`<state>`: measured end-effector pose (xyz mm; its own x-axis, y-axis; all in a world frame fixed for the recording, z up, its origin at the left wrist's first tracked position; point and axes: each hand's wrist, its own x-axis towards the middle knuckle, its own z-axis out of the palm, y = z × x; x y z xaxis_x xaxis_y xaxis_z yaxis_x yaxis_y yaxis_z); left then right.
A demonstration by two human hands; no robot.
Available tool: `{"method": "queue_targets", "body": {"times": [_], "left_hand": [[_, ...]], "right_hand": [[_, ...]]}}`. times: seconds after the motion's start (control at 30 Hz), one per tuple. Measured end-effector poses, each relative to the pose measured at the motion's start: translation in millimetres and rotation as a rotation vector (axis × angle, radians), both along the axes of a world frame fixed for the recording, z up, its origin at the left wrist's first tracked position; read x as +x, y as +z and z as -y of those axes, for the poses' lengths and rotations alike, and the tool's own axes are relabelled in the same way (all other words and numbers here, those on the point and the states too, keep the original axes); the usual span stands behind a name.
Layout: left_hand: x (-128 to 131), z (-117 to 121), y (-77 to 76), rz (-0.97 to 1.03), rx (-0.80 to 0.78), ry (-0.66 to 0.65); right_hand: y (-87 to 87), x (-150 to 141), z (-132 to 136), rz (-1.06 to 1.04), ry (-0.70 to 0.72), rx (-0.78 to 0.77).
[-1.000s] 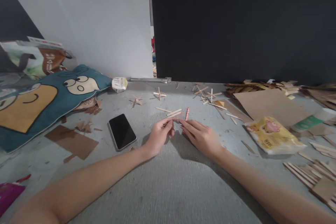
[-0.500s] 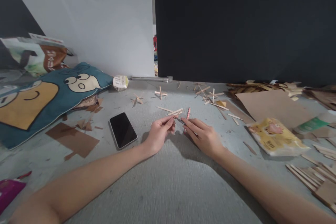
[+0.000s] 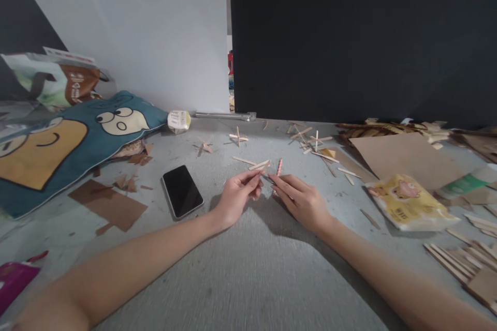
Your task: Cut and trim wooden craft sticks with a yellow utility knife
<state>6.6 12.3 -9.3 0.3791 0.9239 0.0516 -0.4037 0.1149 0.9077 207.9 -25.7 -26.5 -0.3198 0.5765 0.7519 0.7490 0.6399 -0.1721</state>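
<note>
My left hand [image 3: 237, 195] is closed in a pinch, with a small wooden stick [image 3: 265, 168] poking up from its fingertips. Just to the right, my right hand [image 3: 302, 197] has its thumb and fingers pressed together on a thin, dark, pointed piece [image 3: 269, 178], too small to identify. The two sets of fingertips nearly meet above the table. A pink-and-white striped stick [image 3: 279, 166] lies behind the right fingers, partly hidden by them. Flat craft sticks [image 3: 259, 165] lie just beyond the left fingertips.
A phone [image 3: 181, 191] lies left of my hands. Crossed stick pieces [image 3: 238, 137] stand farther back. On the right are a yellow tissue pack [image 3: 409, 202], cardboard [image 3: 404, 154] and more sticks [image 3: 452, 264]. A blue cushion [image 3: 97, 150] and cardboard scraps [image 3: 108, 204] occupy the left.
The small stick at my left fingertips now points up more visibly. Both hands stay in nearly the same place, and the view has shifted very slightly.
</note>
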Motion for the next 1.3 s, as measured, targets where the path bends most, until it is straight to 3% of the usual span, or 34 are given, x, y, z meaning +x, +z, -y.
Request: {"method": "queue_targets", "body": {"times": [0.23, 0.6, 0.83, 1.3], "left_hand": [[-1.5, 0.4, -0.7, -0.006, 0.046, -0.101], [-2.8, 6.5, 2.8, -0.123, 0.119, -0.259], [-1.8, 10.4, 8.7, -0.227, 0.216, -0.230], [-2.6, 8.7, 2.0, -0.259, 0.236, -0.276]], "right_hand": [[-0.1, 15.5, -7.6, 0.146, 0.043, 0.079], [2.8, 12.8, -9.5, -0.077, 0.185, 0.005], [6.2, 11.8, -8.6, -0.113, 0.242, 0.011], [8.2, 10.4, -9.8, -0.162, 0.316, 0.002]]}}
